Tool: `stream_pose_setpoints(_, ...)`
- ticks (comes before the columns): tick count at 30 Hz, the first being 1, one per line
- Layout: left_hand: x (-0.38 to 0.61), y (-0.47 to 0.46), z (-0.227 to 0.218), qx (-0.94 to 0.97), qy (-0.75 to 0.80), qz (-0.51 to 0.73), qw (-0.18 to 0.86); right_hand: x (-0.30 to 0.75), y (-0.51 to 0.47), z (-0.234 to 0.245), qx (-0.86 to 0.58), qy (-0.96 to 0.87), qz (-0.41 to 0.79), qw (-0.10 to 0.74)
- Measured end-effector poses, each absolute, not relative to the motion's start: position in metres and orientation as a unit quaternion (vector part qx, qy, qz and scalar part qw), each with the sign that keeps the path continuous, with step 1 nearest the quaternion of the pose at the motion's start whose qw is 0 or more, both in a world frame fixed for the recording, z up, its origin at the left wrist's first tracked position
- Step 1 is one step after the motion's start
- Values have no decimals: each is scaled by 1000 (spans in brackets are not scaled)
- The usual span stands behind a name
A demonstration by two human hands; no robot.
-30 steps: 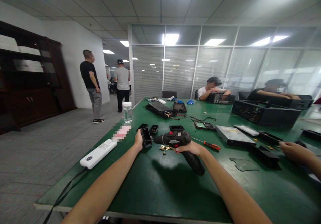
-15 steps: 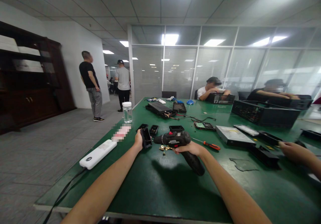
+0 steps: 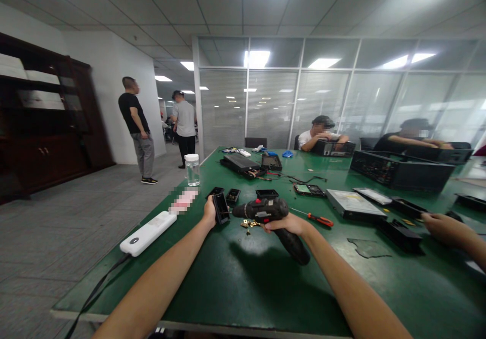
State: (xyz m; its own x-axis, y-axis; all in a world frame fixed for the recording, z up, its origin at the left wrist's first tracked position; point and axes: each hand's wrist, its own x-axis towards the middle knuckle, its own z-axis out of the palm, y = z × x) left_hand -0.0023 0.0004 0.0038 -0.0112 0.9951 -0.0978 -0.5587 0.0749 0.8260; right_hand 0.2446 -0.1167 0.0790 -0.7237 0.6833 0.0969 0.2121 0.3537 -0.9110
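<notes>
**Drill levelled at the black housing, with brass-coloured pieces lying loose below**

The black housing (image 3: 220, 209) is just left of the nose of the power drill (image 3: 266, 210), held up above the worktop (image 3: 212, 288) and tilted. The fingers of the left hand (image 3: 209, 212) are clamped on its outer side. Those of the right hand (image 3: 290, 223) are wrapped around the drill's grip. Whether the bit touches the housing is too small to tell.

Judging by the brass-coloured pieces (image 3: 250, 224) lying loose beneath the drill's nose, some parts are already out. The housing in hand looks unfinished, as the bit is lined up with it. Beyond the drill sit three similar black cases, one behind its body (image 3: 267, 194) and two to its left, (image 3: 233, 196) being the nearer; whether anything is left to do on them cannot be told.

The broadest open stretch of green lies on the near side of the drill, under its shadow, running to the near edge. Left of the drill, room narrows towards a white oblong device (image 3: 149, 232) along the left edge. Right of it, an orange-handled screwdriver (image 3: 321, 220) lies near, with a silver drive (image 3: 356, 205) farther out and a co-worker's hand (image 3: 448, 229) well apart.
</notes>
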Motion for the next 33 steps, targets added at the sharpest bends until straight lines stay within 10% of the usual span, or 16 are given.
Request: stream_pose_setpoints(33, -1, -3, 8, 279, 359, 612, 647, 244, -118, 81, -286, -788, 491, 238)
